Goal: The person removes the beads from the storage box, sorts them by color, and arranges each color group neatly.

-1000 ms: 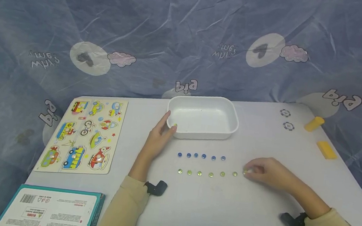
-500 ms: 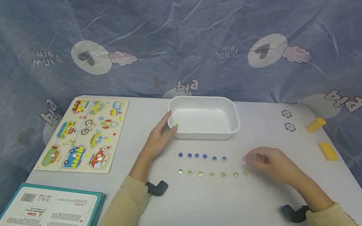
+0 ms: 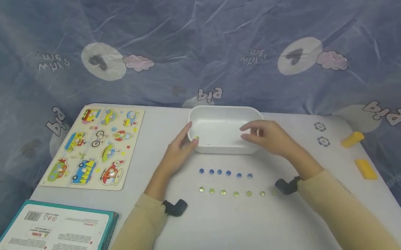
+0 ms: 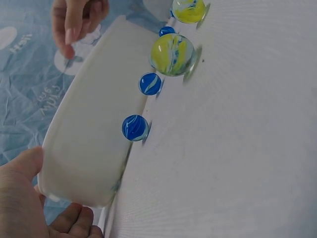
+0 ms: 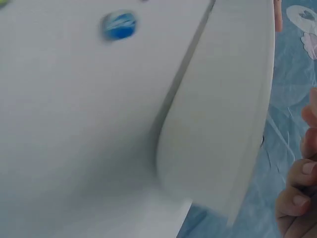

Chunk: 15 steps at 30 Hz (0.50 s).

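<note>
My left hand holds the left end of a white plastic tub, thumb at the front corner and fingers along the side. A small yellow-green marble shows inside the tub by the thumb. Over the tub's right end hovers my right hand, fingers bent loosely and nothing visible between them. In front of the tub, blue marbles form a row. Nearer me runs a second row, of yellow-green marbles, its right end partly hidden by the right wrist camera. The left wrist view shows a swirled blue marble close up.
A wooden vehicle puzzle board lies on the left, with a teal-edged box nearer me. At the right are a yellow cylinder, a yellow block and two printed chip-like discs. A blue patterned cloth hangs behind.
My right hand has let go of a yellow-green marble at the right end of the near row, then moved up and left over the tub. The left hand stays at the tub.
</note>
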Tool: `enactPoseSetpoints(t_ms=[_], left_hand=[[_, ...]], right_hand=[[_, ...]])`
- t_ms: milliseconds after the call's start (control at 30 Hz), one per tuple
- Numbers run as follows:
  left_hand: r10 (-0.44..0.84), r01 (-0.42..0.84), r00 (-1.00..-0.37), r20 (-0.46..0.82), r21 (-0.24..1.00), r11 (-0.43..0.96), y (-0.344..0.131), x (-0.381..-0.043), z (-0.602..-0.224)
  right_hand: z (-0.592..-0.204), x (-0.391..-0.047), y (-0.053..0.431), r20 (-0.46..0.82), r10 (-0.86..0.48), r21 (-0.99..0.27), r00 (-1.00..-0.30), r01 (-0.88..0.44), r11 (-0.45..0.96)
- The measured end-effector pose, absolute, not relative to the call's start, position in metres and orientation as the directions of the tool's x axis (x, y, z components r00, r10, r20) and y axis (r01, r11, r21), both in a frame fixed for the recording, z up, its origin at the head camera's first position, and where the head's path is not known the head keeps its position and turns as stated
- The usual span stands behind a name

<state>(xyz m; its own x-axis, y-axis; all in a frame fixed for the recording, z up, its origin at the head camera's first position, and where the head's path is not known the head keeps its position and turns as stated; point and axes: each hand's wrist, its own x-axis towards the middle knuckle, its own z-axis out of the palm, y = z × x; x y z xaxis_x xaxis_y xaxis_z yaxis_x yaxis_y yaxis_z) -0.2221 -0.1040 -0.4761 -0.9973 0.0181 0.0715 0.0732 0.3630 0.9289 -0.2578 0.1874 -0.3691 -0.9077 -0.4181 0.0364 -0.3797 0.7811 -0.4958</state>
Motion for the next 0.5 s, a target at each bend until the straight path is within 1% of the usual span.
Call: enactPoseSetpoints(t_ms=[100, 233, 367, 500], left_hand=[[0.015, 0.07, -0.997, 0.07, 0.931, 0.358, -0.104, -0.222, -0.476], [0.012, 0.058, -0.998, 0.058, 0.933, 0.356, -0.103, -0.223, -0.477], [0.006, 0.054, -0.998, 0.056, 0.933, 0.357, -0.103, -0.223, -0.476], [0.012, 0.06, -0.998, 0.059, 0.93, 0.362, -0.104, -0.223, -0.475]], right_hand=[[-0.372, -0.273, 0.166, -0.011, -0.485, -0.491, -0.875, -0.418, 0.765], [-0.379, -0.287, 0.144, -0.119, -0.53, -0.484, -0.84, -0.417, 0.77], [-0.387, -0.295, 0.13, -0.2, -0.536, -0.479, -0.82, -0.395, 0.784], [-0.393, -0.3, 0.118, -0.232, -0.546, -0.467, -0.805, -0.4, 0.789]])
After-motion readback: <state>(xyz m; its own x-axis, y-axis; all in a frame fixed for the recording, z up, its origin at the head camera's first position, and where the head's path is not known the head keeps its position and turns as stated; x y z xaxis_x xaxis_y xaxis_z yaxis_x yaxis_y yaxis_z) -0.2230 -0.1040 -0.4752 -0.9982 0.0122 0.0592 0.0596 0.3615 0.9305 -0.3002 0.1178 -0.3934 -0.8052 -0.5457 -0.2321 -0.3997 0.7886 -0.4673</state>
